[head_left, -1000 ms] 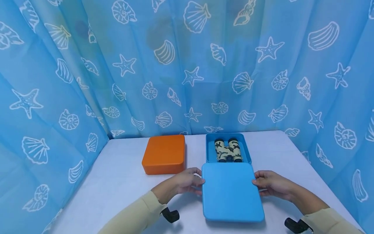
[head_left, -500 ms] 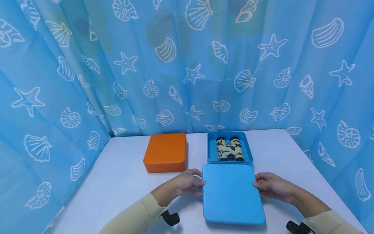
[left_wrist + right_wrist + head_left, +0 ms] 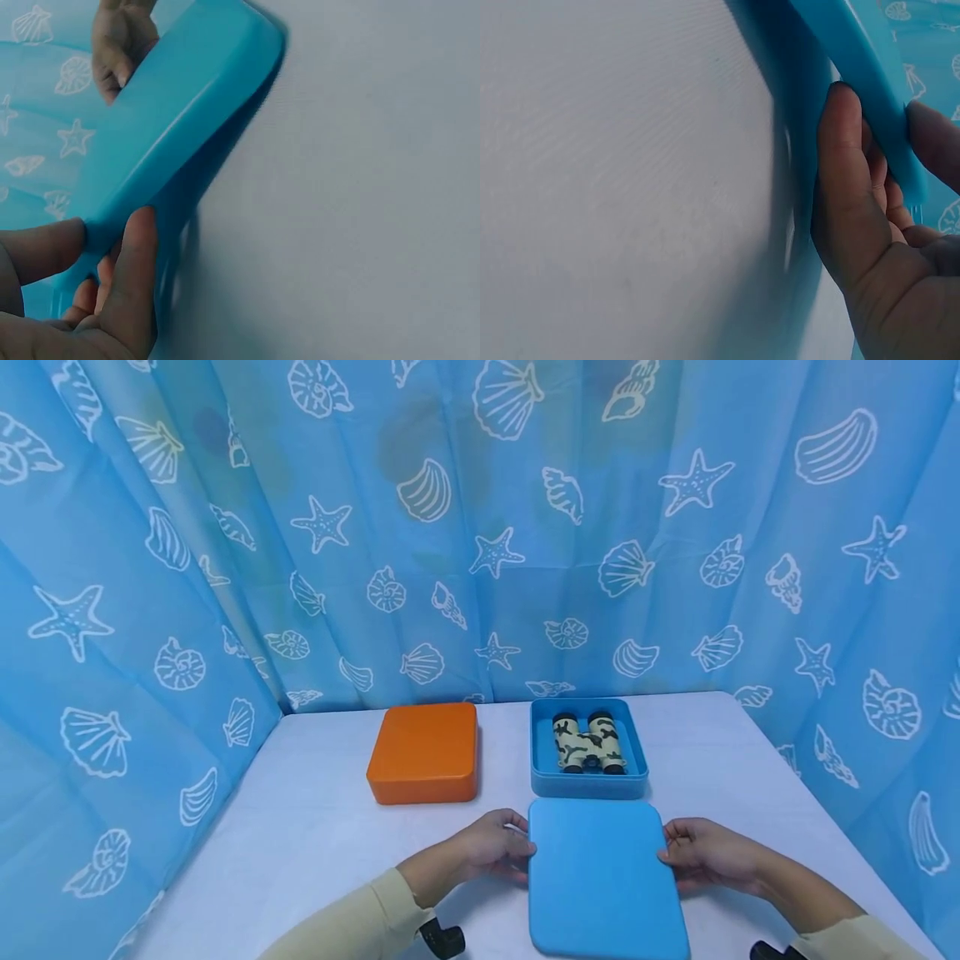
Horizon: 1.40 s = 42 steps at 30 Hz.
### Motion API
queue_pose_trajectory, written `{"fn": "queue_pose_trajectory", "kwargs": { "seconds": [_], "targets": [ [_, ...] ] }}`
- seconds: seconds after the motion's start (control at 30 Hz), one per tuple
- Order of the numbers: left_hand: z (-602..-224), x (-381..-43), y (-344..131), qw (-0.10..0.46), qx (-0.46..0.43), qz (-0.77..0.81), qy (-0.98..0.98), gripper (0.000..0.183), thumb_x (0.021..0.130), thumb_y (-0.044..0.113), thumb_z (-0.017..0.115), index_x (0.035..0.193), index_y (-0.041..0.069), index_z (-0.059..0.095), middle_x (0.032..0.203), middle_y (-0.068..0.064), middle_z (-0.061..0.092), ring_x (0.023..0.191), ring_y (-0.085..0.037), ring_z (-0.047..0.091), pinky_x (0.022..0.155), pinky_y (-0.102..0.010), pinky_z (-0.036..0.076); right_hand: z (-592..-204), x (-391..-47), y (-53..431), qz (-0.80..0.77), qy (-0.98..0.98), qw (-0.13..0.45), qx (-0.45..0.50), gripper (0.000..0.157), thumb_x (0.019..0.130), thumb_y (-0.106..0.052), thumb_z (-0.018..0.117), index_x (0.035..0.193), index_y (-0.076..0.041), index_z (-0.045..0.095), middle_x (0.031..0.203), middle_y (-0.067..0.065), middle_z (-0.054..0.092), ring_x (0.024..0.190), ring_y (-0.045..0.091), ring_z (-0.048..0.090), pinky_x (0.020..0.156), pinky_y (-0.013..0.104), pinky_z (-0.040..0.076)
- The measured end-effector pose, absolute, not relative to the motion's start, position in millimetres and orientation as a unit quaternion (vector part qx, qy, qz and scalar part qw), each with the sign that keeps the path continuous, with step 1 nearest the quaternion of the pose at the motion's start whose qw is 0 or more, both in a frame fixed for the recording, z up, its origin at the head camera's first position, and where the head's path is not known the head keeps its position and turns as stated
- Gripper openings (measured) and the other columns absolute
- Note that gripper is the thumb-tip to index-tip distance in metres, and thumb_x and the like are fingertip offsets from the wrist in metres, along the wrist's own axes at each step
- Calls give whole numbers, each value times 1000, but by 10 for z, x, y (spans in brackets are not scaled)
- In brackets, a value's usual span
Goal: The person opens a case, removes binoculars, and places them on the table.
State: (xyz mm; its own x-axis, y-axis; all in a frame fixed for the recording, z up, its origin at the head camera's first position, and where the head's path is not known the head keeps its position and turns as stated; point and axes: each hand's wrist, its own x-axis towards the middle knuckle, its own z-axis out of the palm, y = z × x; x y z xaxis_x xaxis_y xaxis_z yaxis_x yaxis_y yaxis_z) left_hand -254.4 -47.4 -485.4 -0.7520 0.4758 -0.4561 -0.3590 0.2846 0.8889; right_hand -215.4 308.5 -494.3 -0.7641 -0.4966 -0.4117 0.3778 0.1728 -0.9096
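A flat blue lid (image 3: 606, 878) is held level between both hands, close over the white tabletop. My left hand (image 3: 495, 847) pinches its left edge, thumb on top and fingers underneath, as the left wrist view of the lid (image 3: 161, 127) shows. At the opposite edge, my right hand (image 3: 708, 857) pinches the lid the same way; its thumb and fingers grip the rim (image 3: 870, 82) in the right wrist view. Just beyond the lid stands an open blue box (image 3: 588, 787). Inside it lie camouflage-patterned binoculars (image 3: 588, 745).
To the left of the blue box sits an orange box (image 3: 426, 752) with its top covered. A white cloth (image 3: 322, 827) covers the table. Blue shell-print curtains (image 3: 450, 568) rise along the back and both sides.
Both hands have drawn the lid toward the body and slightly right, away from the blue box. The box's front wall now shows in full. The binoculars and orange box stay put.
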Motion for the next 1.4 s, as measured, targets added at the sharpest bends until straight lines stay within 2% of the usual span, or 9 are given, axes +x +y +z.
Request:
{"fn": "queue_pose_trajectory", "kwargs": {
  "seconds": [0.17, 0.4, 0.6, 0.87, 1.1, 1.23, 1.4],
  "targets": [
    [-4885, -2506, -416, 338, 45, 578, 742, 24, 91, 6, 66, 111, 4, 54, 93, -14, 66, 79, -25, 67, 67, -37, 59, -4924, -2118, 3071, -614, 718, 327, -33, 27, 97, -15, 60, 112, 5, 50, 87, 10, 54, 85, 22, 62, 81, 43, 56],
    [-4910, -2511, -367, 295, 68, 525, 796, 23, 89, 7, 69, 106, 3, 55, 85, -13, 64, 72, -24, 66, 63, -38, 59, -4905, -2113, 2922, -496, 828, 261, 15, 21, 92, -14, 67, 99, 1, 55, 80, 12, 57, 73, 23, 62, 69, 37, 58],
    [-4907, -2521, -347, 280, 76, 470, 834, 22, 88, 13, 72, 102, 5, 57, 81, -11, 62, 68, -23, 65, 62, -36, 58, -4878, -2130, 2823, -440, 863, 242, 51, 16, 90, -9, 68, 96, 0, 57, 79, 12, 58, 70, 23, 63, 66, 35, 57],
    [-4910, -2541, -330, 250, 95, 359, 894, 25, 86, 25, 76, 100, 8, 63, 76, -5, 61, 64, -20, 62, 59, -32, 55, -4852, -2161, 2775, -391, 889, 234, 34, 23, 91, -11, 67, 105, 5, 58, 79, 10, 58, 70, 20, 62, 64, 34, 57],
    [-4838, -2548, -335, 228, 109, 303, 919, 34, 85, 30, 77, 109, 9, 66, 85, 0, 61, 69, -18, 60, 64, -33, 55, -4790, -2164, 2761, -343, 913, 223, 21, 36, 89, -14, 70, 113, 9, 56, 81, 8, 56, 69, 18, 61, 63, 32, 56],
    [-4797, -2617, -341, 168, 150, 251, 941, 37, 87, 33, 74, 116, 11, 66, 91, 2, 64, 74, -14, 58, 67, -33, 55, -4727, -2199, 2795, -314, 928, 200, 3, 34, 90, -16, 69, 113, 7, 58, 80, 6, 57, 67, 18, 59, 62, 32, 54],
    [-4703, -2834, -289, 39, 217, 159, 962, 43, 91, 41, 68, 122, 11, 63, 90, 1, 66, 73, -10, 59, 65, -24, 54, -4532, -2337, 2822, -261, 954, 141, -37, 32, 90, -16, 69, 114, 4, 61, 84, 5, 60, 72, 18, 57, 65, 35, 54]
  ]
}}
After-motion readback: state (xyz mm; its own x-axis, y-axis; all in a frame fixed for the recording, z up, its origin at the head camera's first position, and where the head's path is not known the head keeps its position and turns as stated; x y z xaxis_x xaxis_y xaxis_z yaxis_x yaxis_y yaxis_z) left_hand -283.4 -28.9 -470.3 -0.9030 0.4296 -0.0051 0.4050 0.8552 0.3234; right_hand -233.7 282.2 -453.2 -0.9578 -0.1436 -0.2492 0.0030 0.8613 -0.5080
